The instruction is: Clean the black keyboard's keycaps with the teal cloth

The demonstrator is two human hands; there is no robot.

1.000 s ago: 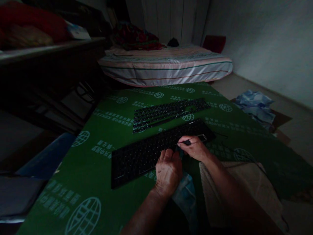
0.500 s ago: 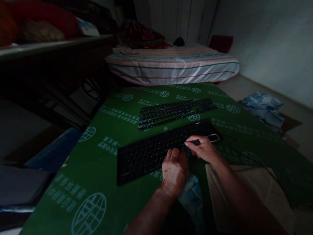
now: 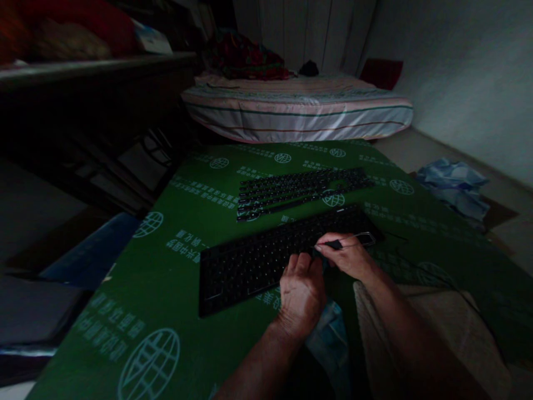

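Note:
A black keyboard (image 3: 250,266) lies slantwise on the green table, its key positions bared of caps over most of its face. Between the fingers of my right hand (image 3: 347,256) is a wire keycap puller (image 3: 334,244), black in the middle, its wire loop pointing right over the keyboard's end. My left hand (image 3: 303,289) is closed at the keyboard's front edge, its fingertips hidden. Blue cloth (image 3: 333,328) hangs below that hand and seems to be gripped in it. Behind the keyboard, loose black keycaps (image 3: 283,191) lie in rows.
The green table (image 3: 166,300) carries printed globes and lettering. A beige cloth (image 3: 437,322) lies under my right forearm, with a dark cable (image 3: 437,269) nearby. Beyond stand a bed (image 3: 300,114) and, at left, a loaded shelf (image 3: 95,66). Crumpled blue-white fabric (image 3: 453,186) is on the floor.
The view has shifted slightly. Both hands keep nearly the same place at the keyboard's front edge, with the same holds. The keyboard and keycap rows have not visibly moved.

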